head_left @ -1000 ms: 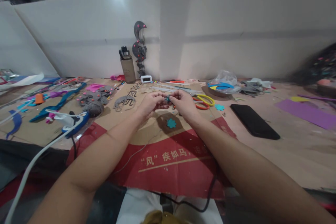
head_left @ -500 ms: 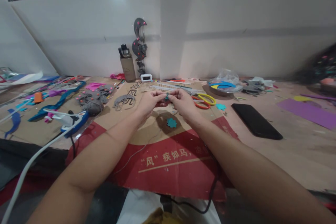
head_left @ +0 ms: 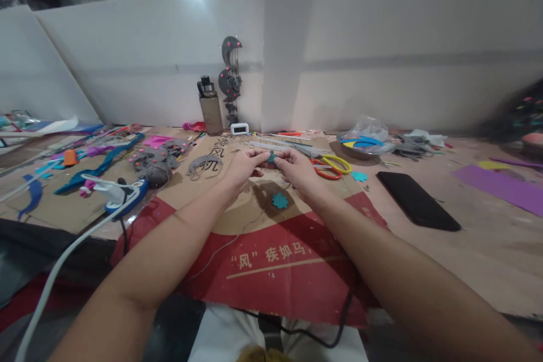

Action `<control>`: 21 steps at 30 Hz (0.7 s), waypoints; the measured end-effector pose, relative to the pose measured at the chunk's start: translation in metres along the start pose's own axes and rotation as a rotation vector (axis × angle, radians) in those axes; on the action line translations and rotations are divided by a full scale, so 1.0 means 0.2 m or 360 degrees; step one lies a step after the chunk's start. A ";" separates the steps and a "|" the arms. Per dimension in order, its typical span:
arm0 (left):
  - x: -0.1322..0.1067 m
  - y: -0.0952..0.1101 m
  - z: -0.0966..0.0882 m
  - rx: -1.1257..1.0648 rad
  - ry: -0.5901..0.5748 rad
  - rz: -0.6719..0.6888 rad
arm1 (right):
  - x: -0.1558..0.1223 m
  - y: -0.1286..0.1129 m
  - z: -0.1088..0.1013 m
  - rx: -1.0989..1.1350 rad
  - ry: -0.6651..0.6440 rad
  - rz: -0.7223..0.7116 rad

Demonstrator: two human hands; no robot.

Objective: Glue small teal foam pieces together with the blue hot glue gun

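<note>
In your head camera's view, looking forward and down, your two hands meet near the centre, above a cardboard sheet [head_left: 297, 294]. Your left hand [head_left: 242, 171] and right hand [head_left: 300, 171] are closed at the fingertips, pinching a small teal piece [head_left: 272, 156] between them. Its outline is partly covered by your fingers. The two-sided pinch seems chosen to steady something small and soft while leaving the thumbs free to press or turn it.

Below your hands, a teal flower cut-out [head_left: 280, 201] lies flat on the tan part of the cardboard sheet, apart from your fingers, perhaps kept there for easy reach. A thin pale thread [head_left: 220, 248] trails over the red part towards you; whether it joins the small teal piece cannot be told. The cardboard sheet probably serves as a work mat over the tabletop [head_left: 487, 263].

Just beyond your right hand are scissor handles, one loop yellow [head_left: 348, 165], the other orange-red; they look set within reach yet out of the way. Near them is a second teal flower [head_left: 360, 177]. A black phone [head_left: 418, 201] lies further right. At the back, a bottle [head_left: 211, 113] stands upright by the wall, likely clear of your elbows.
</note>
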State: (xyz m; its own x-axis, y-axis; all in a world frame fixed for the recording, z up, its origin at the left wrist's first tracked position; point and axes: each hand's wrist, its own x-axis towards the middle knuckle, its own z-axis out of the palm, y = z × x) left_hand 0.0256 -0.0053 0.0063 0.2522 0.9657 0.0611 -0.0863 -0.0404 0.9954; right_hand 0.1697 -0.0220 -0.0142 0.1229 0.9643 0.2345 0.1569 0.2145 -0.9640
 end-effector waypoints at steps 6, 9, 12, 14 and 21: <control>0.00 -0.02 -0.01 0.0087 -0.0025 0.0075 | 0.00 0.00 -0.01 0.0104 -0.0008 -0.0024; 0.01 -0.03 -0.01 0.0106 -0.0004 0.0076 | -0.02 -0.01 -0.01 -0.0007 0.0054 -0.0063; 0.01 -0.03 0.00 0.0114 -0.0016 0.0085 | -0.04 -0.03 -0.02 -0.0127 0.0111 -0.0139; 0.00 -0.02 0.00 0.0107 -0.0008 0.0084 | -0.05 -0.05 -0.01 -0.0181 0.0130 -0.0163; 0.00 -0.01 0.02 -0.0005 0.0041 0.0021 | -0.03 0.00 0.03 -0.0171 0.0038 -0.0143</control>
State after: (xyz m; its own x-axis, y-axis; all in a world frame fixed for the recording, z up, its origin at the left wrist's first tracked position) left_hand 0.0289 -0.0054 0.0043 0.2261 0.9714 0.0721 -0.0923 -0.0523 0.9944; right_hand 0.1634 -0.0270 -0.0170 0.1267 0.9377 0.3234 0.2721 0.2807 -0.9204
